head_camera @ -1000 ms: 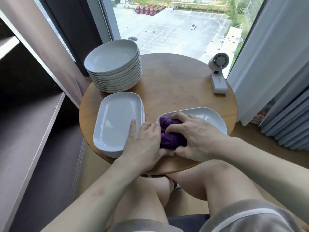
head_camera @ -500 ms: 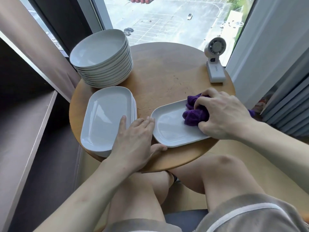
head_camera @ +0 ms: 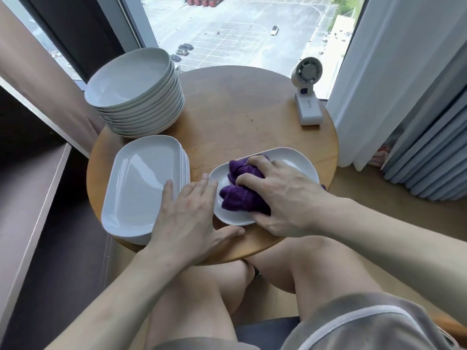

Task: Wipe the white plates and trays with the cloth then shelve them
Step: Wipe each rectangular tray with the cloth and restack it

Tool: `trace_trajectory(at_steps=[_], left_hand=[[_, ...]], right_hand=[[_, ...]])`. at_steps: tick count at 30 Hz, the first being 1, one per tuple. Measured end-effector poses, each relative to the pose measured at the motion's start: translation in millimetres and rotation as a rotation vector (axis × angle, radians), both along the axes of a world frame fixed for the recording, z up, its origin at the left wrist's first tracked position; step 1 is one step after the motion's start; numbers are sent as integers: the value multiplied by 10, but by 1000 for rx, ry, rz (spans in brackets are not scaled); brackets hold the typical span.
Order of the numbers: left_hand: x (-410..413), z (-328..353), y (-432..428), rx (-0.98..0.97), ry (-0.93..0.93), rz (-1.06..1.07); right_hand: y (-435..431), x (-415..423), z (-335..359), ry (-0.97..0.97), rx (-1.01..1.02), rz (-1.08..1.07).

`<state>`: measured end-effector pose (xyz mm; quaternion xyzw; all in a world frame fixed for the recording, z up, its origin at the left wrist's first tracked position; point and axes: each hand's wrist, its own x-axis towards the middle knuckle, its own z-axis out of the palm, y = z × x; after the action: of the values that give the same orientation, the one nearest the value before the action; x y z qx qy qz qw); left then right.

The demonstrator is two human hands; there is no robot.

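Note:
A white tray (head_camera: 295,160) lies on the round wooden table (head_camera: 242,114), near its front right. My right hand (head_camera: 283,198) grips a bunched purple cloth (head_camera: 240,195) and presses it onto the tray's near half. My left hand (head_camera: 189,215) lies flat with straight fingers against the tray's left rim, thumb on the table. A stack of white trays (head_camera: 141,185) sits to the left. Behind it stands a tall stack of round white plates (head_camera: 136,89).
A small white desk fan (head_camera: 307,94) stands at the table's back right. Dark shelves (head_camera: 32,198) run along the left. Curtains (head_camera: 417,122) hang on the right, and a window is behind the table. My knees are under the table's front edge.
My right hand has swept the cloth from the tray's right end back toward its near left part. The left hand stays at the tray's left rim.

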<state>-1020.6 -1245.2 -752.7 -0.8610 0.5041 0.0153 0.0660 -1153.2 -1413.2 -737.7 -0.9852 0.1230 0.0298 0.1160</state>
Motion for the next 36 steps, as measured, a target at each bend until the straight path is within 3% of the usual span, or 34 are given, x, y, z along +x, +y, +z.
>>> trace_trajectory(at_steps=[6, 15, 25, 36], left_hand=[[-17, 29, -11, 7, -35, -1], [-31, 83, 1, -73, 26, -4], [22, 89, 7, -343, 221, 17], [93, 221, 28, -653, 463, -7]], right_hand=[[-46, -26, 63, -18, 30, -26], [-379, -70, 98, -63, -15, -295], [-133, -66, 55, -102, 77, -167], [-159, -89, 150, -343, 278, -145]])
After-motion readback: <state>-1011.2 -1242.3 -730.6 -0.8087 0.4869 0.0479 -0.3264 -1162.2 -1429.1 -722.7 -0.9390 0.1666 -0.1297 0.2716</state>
